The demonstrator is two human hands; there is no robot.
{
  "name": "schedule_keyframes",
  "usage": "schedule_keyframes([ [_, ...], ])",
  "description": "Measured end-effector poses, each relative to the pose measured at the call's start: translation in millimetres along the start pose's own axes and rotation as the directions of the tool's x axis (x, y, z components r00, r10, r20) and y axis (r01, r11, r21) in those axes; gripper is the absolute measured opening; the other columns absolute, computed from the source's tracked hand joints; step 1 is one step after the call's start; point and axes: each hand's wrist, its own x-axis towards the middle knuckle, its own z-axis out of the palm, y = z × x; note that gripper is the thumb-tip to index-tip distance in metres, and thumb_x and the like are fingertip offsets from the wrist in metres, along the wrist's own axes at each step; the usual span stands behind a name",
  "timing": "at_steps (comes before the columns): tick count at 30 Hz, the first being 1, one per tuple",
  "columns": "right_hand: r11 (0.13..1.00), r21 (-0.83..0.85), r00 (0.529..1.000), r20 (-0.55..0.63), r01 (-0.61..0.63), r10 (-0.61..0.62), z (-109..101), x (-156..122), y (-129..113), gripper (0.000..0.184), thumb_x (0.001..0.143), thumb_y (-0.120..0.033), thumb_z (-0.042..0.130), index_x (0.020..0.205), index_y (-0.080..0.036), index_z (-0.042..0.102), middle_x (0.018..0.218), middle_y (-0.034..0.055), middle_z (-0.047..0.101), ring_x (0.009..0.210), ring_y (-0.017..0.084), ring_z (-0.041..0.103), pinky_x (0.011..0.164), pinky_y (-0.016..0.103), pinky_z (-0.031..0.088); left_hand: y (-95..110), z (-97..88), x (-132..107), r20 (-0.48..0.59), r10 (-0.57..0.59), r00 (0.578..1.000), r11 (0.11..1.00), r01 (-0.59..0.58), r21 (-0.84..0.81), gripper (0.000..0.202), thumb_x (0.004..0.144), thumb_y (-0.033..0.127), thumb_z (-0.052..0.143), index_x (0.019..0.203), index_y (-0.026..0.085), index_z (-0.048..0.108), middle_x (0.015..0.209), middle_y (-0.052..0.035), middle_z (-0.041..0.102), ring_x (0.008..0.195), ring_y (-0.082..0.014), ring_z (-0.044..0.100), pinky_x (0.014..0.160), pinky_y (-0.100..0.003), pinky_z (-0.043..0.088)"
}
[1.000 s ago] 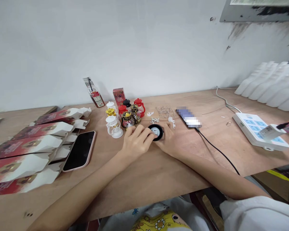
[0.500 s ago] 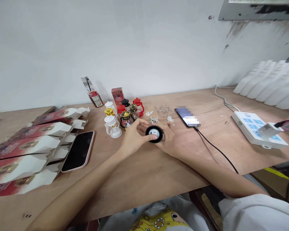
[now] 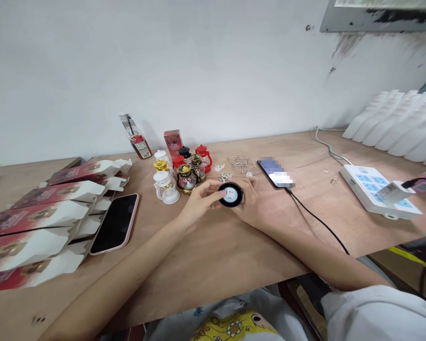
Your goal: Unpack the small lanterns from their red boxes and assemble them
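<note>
A small black lantern point(image 3: 231, 202) is held between my two hands, with its round underside and white centre disc turned up toward me. My left hand point(image 3: 203, 199) grips it from the left, thumb pressed on the edge of the white disc. From the right, my right hand point(image 3: 251, 204) wraps around its side; most of those fingers are hidden behind it. Just beyond my left hand stand several small lanterns in white, gold, red, black and bronze, among them a bronze lantern point(image 3: 186, 180) and a white lantern point(image 3: 166, 188).
Behind my hands lie small round button cells point(image 3: 226, 177), white plastic bits point(image 3: 219, 167) and a heap of wire handles point(image 3: 241, 164). A plugged-in phone point(image 3: 276, 174) and a power strip point(image 3: 379, 192) are to the right. Leftward are a pink-edged phone point(image 3: 115, 223) and red open boxes point(image 3: 46, 213).
My left thumb has slid from the middle of the white disc to its left edge. The lantern has tilted and shifted slightly up and right, showing more of the disc.
</note>
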Motion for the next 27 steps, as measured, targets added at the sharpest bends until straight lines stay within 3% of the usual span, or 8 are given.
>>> schedule_keyframes([
  [9,0.998,-0.035,0.999,0.016,0.044,-0.043,0.2,-1.3,-1.8,0.034,0.082,-0.023,0.058,0.115,-0.022,0.051,0.105,0.0077,0.066,0.095,0.023,0.059,0.084,0.039,0.04,-16.2,15.5,-4.3,-0.173,0.026,0.985,0.982,-0.058,-0.182,0.025,0.064,0.026,0.069,0.088,0.018,0.066,0.098,-0.0022,0.064,0.094,-0.0173,0.056,0.073,-0.026,0.049],
  [19,0.999,-0.043,0.999,0.048,0.007,-0.005,2.1,-2.2,-1.4,0.028,0.084,-0.025,0.056,0.112,-0.022,0.053,0.105,0.0082,0.067,0.096,0.022,0.062,0.086,0.039,0.04,-17.1,16.6,-3.9,-0.206,0.048,0.977,0.984,-0.082,-0.16,0.028,0.066,0.022,0.066,0.093,0.018,0.068,0.104,-0.004,0.066,0.101,-0.0183,0.056,0.084,-0.028,0.045],
  [24,1.0,-0.015,0.999,0.05,0.011,-0.01,-0.9,2.8,-4.6,0.033,0.083,-0.024,0.055,0.115,-0.024,0.051,0.107,0.0081,0.063,0.1,0.023,0.059,0.087,0.042,0.042,-23.5,14.9,-3.9,-0.203,0.046,0.978,0.982,-0.082,-0.172,0.026,0.069,0.03,0.065,0.093,0.019,0.062,0.104,-0.0032,0.063,0.102,-0.0195,0.055,0.073,-0.026,0.05],
  [27,0.999,0.033,1.0,0.024,-0.012,0.011,-2.7,4.4,-7.0,0.039,0.08,-0.027,0.06,0.118,-0.024,0.049,0.11,0.0099,0.056,0.104,0.024,0.055,0.086,0.042,0.047,-36.2,7.6,-0.1,-0.216,0.08,0.973,0.976,-0.121,-0.181,0.038,0.07,0.039,0.067,0.103,0.022,0.058,0.118,-0.0044,0.057,0.11,-0.0207,0.052,0.075,-0.025,0.05],
])
